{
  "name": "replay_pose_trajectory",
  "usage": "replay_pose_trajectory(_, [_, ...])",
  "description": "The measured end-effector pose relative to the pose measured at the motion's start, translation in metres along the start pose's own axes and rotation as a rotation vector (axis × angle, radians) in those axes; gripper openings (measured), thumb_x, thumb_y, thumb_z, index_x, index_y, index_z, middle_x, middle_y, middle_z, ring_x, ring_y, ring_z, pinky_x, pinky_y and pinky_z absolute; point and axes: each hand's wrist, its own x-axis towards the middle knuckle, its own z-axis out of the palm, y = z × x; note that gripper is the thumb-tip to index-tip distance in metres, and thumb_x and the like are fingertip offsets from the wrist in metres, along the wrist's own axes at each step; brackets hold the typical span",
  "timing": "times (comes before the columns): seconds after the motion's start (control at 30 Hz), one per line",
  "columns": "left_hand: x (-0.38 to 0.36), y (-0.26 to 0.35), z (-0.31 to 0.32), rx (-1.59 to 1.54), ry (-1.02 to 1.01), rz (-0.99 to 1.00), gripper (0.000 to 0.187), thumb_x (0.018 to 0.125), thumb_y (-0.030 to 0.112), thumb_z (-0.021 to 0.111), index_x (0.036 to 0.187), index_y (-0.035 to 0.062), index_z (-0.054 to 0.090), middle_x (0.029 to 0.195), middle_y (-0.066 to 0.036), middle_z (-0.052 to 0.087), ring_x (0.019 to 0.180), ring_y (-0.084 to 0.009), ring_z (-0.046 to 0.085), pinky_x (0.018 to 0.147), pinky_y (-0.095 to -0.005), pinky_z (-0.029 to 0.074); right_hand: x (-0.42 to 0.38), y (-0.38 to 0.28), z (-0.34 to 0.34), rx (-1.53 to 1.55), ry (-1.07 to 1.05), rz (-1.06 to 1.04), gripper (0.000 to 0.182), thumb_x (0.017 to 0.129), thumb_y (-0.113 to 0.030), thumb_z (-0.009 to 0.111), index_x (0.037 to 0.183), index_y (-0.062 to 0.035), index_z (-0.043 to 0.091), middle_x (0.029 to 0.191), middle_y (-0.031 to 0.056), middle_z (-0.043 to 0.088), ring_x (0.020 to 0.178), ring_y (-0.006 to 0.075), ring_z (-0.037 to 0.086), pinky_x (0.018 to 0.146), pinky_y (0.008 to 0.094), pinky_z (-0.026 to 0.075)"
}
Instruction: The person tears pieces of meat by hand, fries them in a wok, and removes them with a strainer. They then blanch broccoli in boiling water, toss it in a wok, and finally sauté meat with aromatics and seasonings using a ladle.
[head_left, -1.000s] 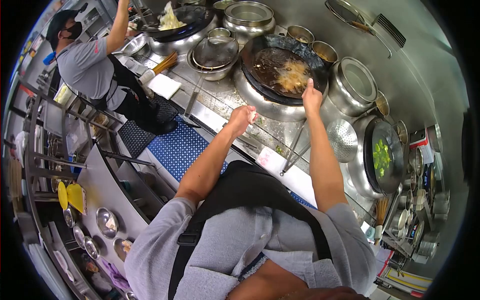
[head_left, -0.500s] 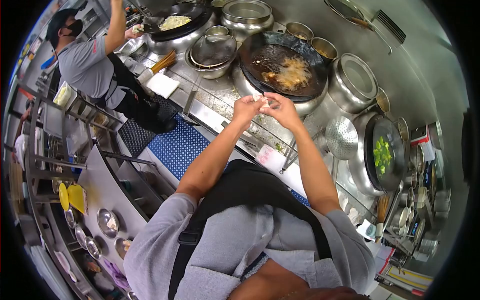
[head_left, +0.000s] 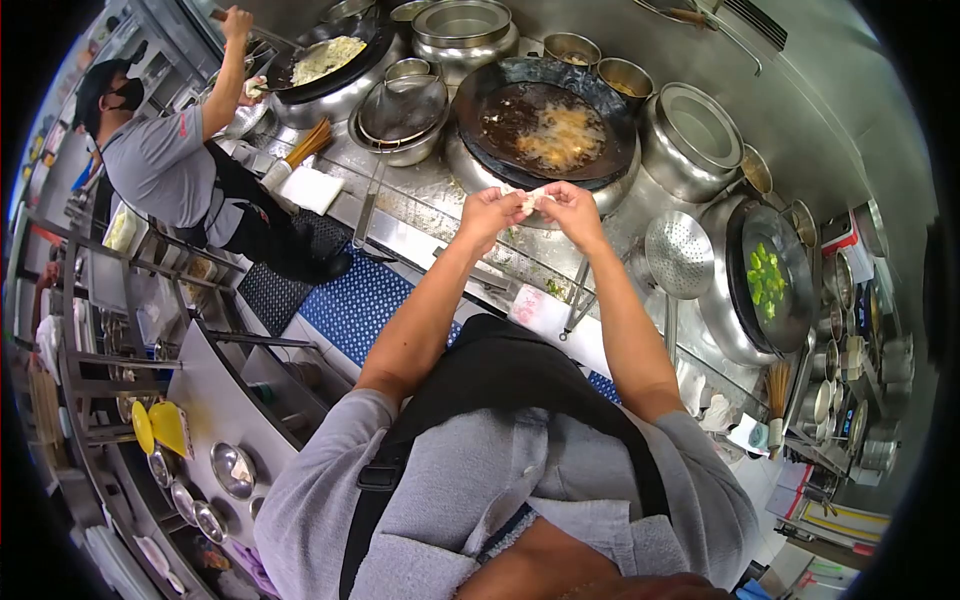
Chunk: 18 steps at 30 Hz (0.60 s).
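Observation:
My left hand (head_left: 486,218) and my right hand (head_left: 573,215) meet in front of the central wok, fingertips pinched together. Between them is a small whitish, soft-looking piece of food (head_left: 531,203), mostly covered by the fingers; its exact kind does not show. Just beyond the hands sits a large black wok (head_left: 478,92) of dark oil. Golden pieces (head_left: 565,137) bubble in it.
To the right are a perforated skimmer (head_left: 680,254) and a wok with green vegetables (head_left: 767,280). A strainer (head_left: 402,110) rests over a bowl at left. A co-worker (head_left: 160,165) tends another wok (head_left: 375,62) at upper left. A folded white cloth (head_left: 310,189) lies nearby.
The frying pieces spread wider and look more golden, with more foam. My hands stay pinched on the pale piece, with slightly shifted fingers. The co-worker's raised arm has come lower, showing a long-handled tool.

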Motion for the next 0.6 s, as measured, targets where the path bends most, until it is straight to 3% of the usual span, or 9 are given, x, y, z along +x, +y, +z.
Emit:
replay_pose_trajectory(0.1, [0.005, 0.000, -0.005, 0.000, 0.003, 0.035, 0.014, 0.090, 0.003, 0.067, 0.103, -0.0006, 0.063, 0.095, -0.011, 0.069, 0.082, -0.0183, 0.068, 0.076, -0.0306, 0.058, 0.001, 0.004, -0.017, 0.192, -0.041, 0.180, 0.015, 0.087, -0.007, 0.067, 0.102, -0.0022, 0.065, 0.087, 0.0033, 0.069, 0.071, 0.0096, 0.063, 0.062, 0.0232, 0.052])
replay_pose_trajectory(0.3, [0.000, -0.006, -0.003, 0.026, -0.159, -0.061, 0.027, 0.092, 0.007, 0.066, 0.118, 0.0028, 0.061, 0.099, -0.009, 0.068, 0.085, -0.0158, 0.066, 0.076, -0.0291, 0.056, -0.003, -0.002, -0.011, 0.406, -0.115, 0.245, 0.020, 0.091, -0.006, 0.064, 0.110, -0.0019, 0.061, 0.096, 0.0066, 0.069, 0.080, 0.0118, 0.065, 0.068, 0.0256, 0.055])
replay_pose_trajectory(0.4, [-0.002, -0.015, 0.006, 0.336, -0.178, 0.129, 0.030, 0.093, 0.015, 0.069, 0.119, 0.0032, 0.061, 0.100, -0.006, 0.067, 0.081, -0.0140, 0.064, 0.074, -0.0283, 0.055, -0.003, 0.004, -0.006, 0.380, -0.081, 0.222, 0.020, 0.093, -0.008, 0.064, 0.112, -0.0020, 0.061, 0.099, 0.0082, 0.069, 0.084, 0.0137, 0.067, 0.069, 0.0270, 0.056])
replay_pose_trajectory(0.43, [-0.005, -0.013, 0.009, 0.503, -0.151, 0.162, 0.030, 0.092, 0.021, 0.071, 0.114, 0.0021, 0.063, 0.092, -0.008, 0.068, 0.079, -0.0130, 0.064, 0.072, -0.0295, 0.053, -0.002, 0.011, -0.007, 0.345, -0.083, 0.235, 0.021, 0.093, -0.008, 0.064, 0.113, -0.0017, 0.061, 0.099, 0.0088, 0.069, 0.085, 0.0141, 0.067, 0.070, 0.0274, 0.056])
replay_pose_trajectory(0.53, [-0.011, -0.005, 0.014, 1.031, -0.124, 0.305, 0.026, 0.093, 0.020, 0.069, 0.109, 0.0001, 0.066, 0.083, -0.011, 0.066, 0.077, -0.0150, 0.064, 0.072, -0.0337, 0.052, -0.001, 0.024, -0.014, 0.262, -0.080, 0.275, 0.025, 0.093, -0.010, 0.066, 0.116, -0.0008, 0.060, 0.099, 0.0096, 0.070, 0.085, 0.0146, 0.067, 0.071, 0.0282, 0.056])
replay_pose_trajectory(0.6, [-0.004, -0.014, 0.011, 1.148, -0.132, 0.415, 0.025, 0.094, 0.020, 0.067, 0.107, -0.0011, 0.066, 0.079, -0.012, 0.065, 0.076, -0.0167, 0.064, 0.073, -0.0359, 0.052, -0.005, 0.023, -0.017, 0.236, -0.066, 0.305, 0.027, 0.093, -0.011, 0.067, 0.116, 0.0002, 0.061, 0.097, 0.0089, 0.070, 0.082, 0.0139, 0.067, 0.071, 0.0281, 0.056])
